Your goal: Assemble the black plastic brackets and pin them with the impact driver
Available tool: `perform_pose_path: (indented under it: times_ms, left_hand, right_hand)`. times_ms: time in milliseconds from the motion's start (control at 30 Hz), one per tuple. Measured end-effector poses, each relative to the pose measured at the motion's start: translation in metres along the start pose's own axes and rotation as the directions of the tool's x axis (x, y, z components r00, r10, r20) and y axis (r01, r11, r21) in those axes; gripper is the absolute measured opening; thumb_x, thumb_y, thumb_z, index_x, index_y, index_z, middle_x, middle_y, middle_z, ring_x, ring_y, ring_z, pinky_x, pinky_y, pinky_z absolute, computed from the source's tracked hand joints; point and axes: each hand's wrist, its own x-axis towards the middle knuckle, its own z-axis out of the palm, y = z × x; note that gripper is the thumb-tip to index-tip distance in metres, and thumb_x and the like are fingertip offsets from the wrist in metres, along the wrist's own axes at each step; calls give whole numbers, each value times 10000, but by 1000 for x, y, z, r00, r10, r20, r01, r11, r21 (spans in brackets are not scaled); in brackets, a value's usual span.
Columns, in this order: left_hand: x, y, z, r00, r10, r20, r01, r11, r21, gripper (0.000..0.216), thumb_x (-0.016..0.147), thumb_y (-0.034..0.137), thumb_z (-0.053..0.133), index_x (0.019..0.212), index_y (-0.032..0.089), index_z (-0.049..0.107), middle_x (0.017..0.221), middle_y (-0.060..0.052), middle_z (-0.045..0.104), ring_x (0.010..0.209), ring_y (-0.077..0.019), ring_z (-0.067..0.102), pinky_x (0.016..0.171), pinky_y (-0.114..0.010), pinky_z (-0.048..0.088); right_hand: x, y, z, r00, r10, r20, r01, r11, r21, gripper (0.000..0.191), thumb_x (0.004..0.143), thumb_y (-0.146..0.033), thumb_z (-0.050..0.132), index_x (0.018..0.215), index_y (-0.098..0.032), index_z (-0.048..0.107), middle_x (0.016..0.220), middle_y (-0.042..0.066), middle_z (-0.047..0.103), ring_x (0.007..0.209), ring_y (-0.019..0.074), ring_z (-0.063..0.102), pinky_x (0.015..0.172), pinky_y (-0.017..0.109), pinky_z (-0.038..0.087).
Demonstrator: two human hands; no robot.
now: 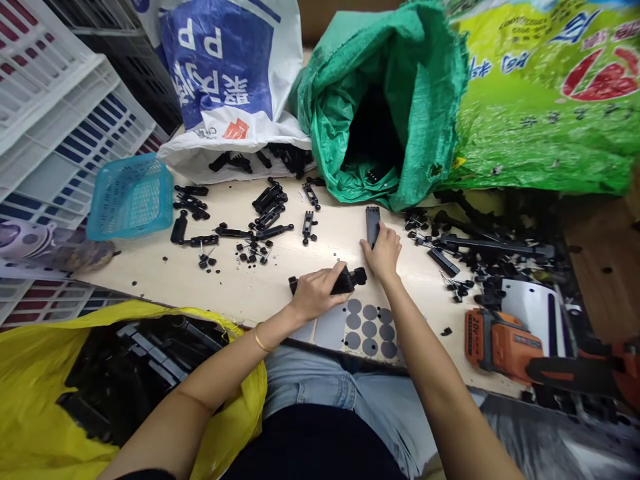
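My left hand (316, 291) is closed around a black plastic bracket (345, 280), whose knobbed end sticks out to the right above the table's front edge. Further up and to the right, my right hand (384, 252) grips a flat dark grey plastic bar (373, 223) with a notched far end. The bar points away from me and seems to rest on the table. Just below the left hand lies a sheet of round grey stickers (369, 329). Beyond the hands, a small black jointed piece (308, 228) lies by itself.
Black jointed parts (270, 207) and thumb screws (254, 252) lie left of centre. A blue basket (131, 193), a white sack (230, 73) and a green sack (425, 100) stand behind. An orange cordless drill (505, 340) lies right. A yellow bag (250, 373) of black parts is at left.
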Motion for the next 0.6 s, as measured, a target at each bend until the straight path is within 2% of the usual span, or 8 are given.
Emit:
perform_pose_path:
  times_ms: [33,100,200,267,367,433,533,600]
  left_hand:
    - [8,-3,8,1000,16,12,-17,998,58,533,839,464,588,1237,114,541,859,-99,715,774,-198,689,665,-260,538]
    - [26,-8,23,999,22,23,-25,990,141,516,865,445,560,1255,108,537,904,-116,712,836,-210,683,720,-276,534]
    - [57,-13,43,996,60,65,-71,979,193,514,895,406,527,1311,106,493,1062,-135,687,1001,-231,643,850,-309,503]
    - [77,-15,59,986,115,118,-136,971,195,520,905,358,518,1355,107,447,1198,-142,634,1124,-252,581,938,-345,461]
    - [101,-13,84,963,185,195,-220,959,178,485,930,286,460,1386,126,414,1340,-124,541,1235,-266,495,1034,-392,387]
    - [111,-10,95,949,218,229,-255,956,145,476,939,281,430,1390,129,409,1385,-113,498,1291,-262,439,1081,-404,339]
    - [116,-10,91,934,269,235,-288,956,54,464,947,299,405,1383,139,410,1416,-102,464,1328,-225,393,1109,-393,312]
    - [114,-20,76,965,204,164,-211,977,25,423,954,254,364,1355,138,432,1381,-110,496,1296,-201,428,1096,-385,328]
  right_hand:
    - [3,9,2,1000,-16,7,16,1000,-15,638,897,-543,359,1231,-11,466,1041,189,490,1006,259,467,871,435,398]
    - [-9,29,-4,999,-34,-11,34,999,-15,572,914,-496,359,1183,-13,506,963,168,497,939,248,473,850,428,408]
    - [-67,58,-34,999,-41,-31,40,999,-19,466,900,-438,424,1168,-70,521,932,145,507,909,266,472,833,471,424]
    - [-115,68,-58,998,-57,13,57,998,0,419,898,-393,451,1221,-130,495,971,120,521,935,269,485,830,483,439]
    - [-173,64,-76,987,-113,113,106,992,65,395,913,-324,452,1290,-207,463,1006,100,550,936,257,510,818,482,458]
    - [-195,53,-74,984,-143,103,132,986,105,399,926,-266,422,1324,-250,443,1026,92,555,938,248,520,804,475,467]
    - [-203,39,-64,992,-122,22,119,987,105,393,932,-229,393,1317,-255,469,1001,86,549,920,235,525,782,462,472]
    - [-200,36,-61,994,-108,0,107,993,54,352,933,-255,398,1255,-222,536,988,92,544,916,237,519,785,468,464]
